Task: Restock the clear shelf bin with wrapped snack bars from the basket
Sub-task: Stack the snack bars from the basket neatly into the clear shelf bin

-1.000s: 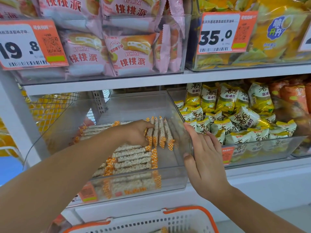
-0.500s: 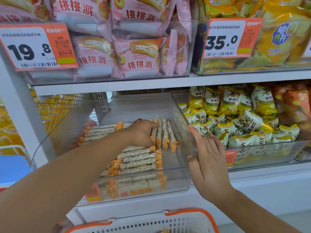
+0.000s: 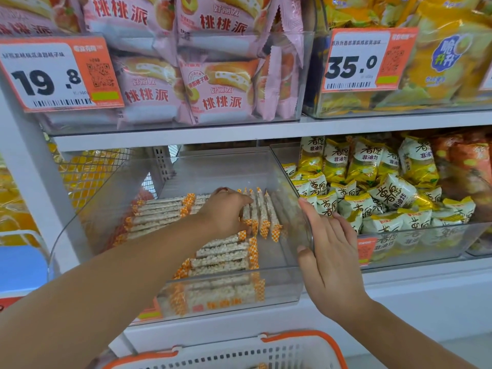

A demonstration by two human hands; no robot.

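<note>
Little has shifted: left hand (image 3: 226,209) still grips upright snack bars (image 3: 262,211) at bin's (image 3: 234,294) one o'clock; right hand (image 3: 326,251), fingers straight, steadies its wall. Next: release, reach basket (image 3: 300,350).

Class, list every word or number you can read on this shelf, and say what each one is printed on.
"19.8": left price tag.
"35.0": right price tag.
"桃桃派": pink pie packs.
"非油炸": yellow and white snack packs.
"升升": yellow bags, top right.
Small print, barcodes and QR codes on both tags: too small to read.
Snack bars: no readable text.
</note>
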